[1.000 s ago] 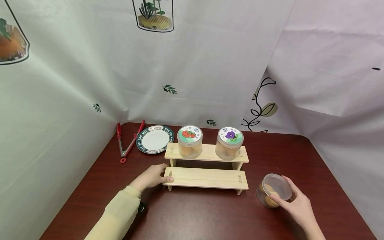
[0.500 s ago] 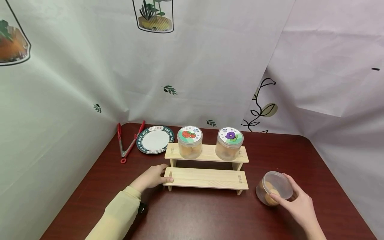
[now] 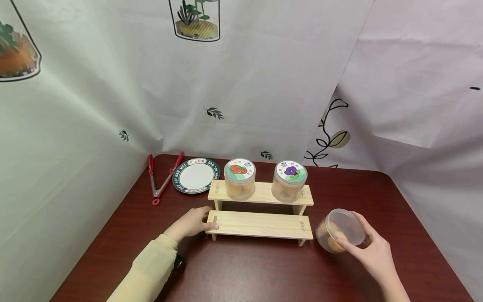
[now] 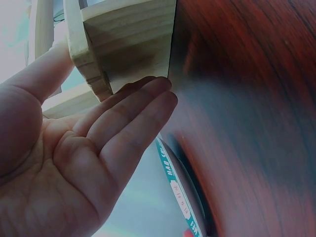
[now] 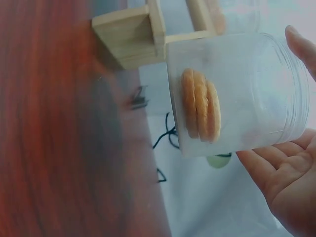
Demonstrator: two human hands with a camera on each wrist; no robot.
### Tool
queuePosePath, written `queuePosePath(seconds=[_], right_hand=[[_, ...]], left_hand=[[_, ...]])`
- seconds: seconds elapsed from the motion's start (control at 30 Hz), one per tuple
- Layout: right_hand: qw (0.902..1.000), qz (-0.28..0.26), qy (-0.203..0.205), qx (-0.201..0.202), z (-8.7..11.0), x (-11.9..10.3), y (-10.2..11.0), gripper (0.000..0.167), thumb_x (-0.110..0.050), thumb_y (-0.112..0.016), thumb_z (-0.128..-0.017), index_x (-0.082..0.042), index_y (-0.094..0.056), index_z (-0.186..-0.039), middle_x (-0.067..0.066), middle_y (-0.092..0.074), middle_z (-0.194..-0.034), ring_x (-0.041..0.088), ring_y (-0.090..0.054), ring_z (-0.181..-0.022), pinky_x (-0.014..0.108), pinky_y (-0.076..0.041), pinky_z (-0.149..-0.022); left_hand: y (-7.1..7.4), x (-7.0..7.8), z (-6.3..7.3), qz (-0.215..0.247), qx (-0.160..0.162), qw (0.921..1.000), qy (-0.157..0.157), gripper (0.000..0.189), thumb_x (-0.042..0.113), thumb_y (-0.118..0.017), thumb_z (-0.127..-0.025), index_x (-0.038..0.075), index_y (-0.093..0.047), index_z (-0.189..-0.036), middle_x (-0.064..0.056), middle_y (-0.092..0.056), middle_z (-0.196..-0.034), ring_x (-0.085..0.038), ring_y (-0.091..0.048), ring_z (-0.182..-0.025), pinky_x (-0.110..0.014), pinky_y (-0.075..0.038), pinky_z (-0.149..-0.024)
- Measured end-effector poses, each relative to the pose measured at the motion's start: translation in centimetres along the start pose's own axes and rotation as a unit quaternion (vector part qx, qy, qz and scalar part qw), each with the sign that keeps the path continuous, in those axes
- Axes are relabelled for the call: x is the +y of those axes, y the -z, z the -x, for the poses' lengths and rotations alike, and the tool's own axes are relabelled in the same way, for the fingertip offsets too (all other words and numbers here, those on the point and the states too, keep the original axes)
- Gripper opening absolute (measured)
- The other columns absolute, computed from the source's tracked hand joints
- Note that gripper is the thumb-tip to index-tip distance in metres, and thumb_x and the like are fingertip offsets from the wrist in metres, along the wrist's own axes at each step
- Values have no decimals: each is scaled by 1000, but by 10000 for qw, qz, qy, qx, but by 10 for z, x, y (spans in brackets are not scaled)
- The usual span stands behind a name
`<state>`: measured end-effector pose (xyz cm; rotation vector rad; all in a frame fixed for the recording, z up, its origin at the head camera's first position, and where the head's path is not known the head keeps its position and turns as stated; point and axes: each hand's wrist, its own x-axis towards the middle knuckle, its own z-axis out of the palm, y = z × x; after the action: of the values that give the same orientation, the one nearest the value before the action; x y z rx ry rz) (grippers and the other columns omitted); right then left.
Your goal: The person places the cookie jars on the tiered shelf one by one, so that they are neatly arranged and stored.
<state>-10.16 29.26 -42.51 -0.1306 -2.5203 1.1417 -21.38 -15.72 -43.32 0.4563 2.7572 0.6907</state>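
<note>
My right hand [image 3: 373, 253] holds a clear plastic jar [image 3: 345, 228] between thumb and fingers, right of the wooden stand. The jar leans, its lidless mouth facing up and toward me. Several round golden biscuits [image 5: 201, 106] sit at its base, seen in the right wrist view. On the left, my left hand [image 3: 190, 222] grips the end of the lower step of the two-step wooden stand [image 3: 260, 224]. Its thumb lies over the board, while the other fingers [image 4: 136, 116] reach along the end panel in the left wrist view.
On the upper step stand two lidded jars, one with a tomato label [image 3: 240, 178] and one with a purple flower label [image 3: 289, 180]. A green-rimmed plate [image 3: 196, 189] and red-handled tongs [image 3: 161, 188] lie at the back left. White printed cloth [image 3: 245, 84] hangs behind the dark table [image 3: 245, 272].
My right hand has carried the jar slightly up and to the left, closer to the stand. My left hand keeps its place on the lower step.
</note>
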Motion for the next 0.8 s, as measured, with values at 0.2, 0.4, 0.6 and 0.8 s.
queuePosePath(seconds=[0.2,0.4,0.6,0.8], right_hand=[[9995,-190,237,-99,-1,-11,-6,79,-18,-86,-69,-19,-49,-139,-37,-46,-116,-14,-50,-91,8,-45,-65],[9983,-244,497,-192,-3,-21,-15,80,-17,-87,-67,-21,-50,-137,-27,-51,-117,-11,-52,-90,10,-46,-65],[9950,-320,894,-295,-5,-30,-26,82,-14,-89,-63,-18,-52,-136,7,-62,-117,-7,-54,-90,9,-43,-67],[9930,-387,1027,-429,-6,-36,-34,82,-14,-89,-63,-15,-52,-136,9,-63,-115,-2,-54,-87,12,-44,-64]], left_hand=[[-1,-1,-1,-4,-12,10000,51,64,38,-74,-81,-6,-54,-123,-19,-64,-114,-31,-60,-105,-47,-46,-91],[0,0,0,9,-17,10000,31,65,38,-74,-80,-7,-54,-123,-19,-63,-114,-31,-60,-105,-47,-46,-91],[0,0,0,-9,1,10000,11,65,38,-75,-80,-7,-55,-122,-19,-64,-113,-32,-60,-105,-47,-46,-91],[0,1,0,55,10,10000,21,65,37,-75,-80,-7,-54,-123,-20,-64,-113,-32,-61,-105,-47,-46,-90]])
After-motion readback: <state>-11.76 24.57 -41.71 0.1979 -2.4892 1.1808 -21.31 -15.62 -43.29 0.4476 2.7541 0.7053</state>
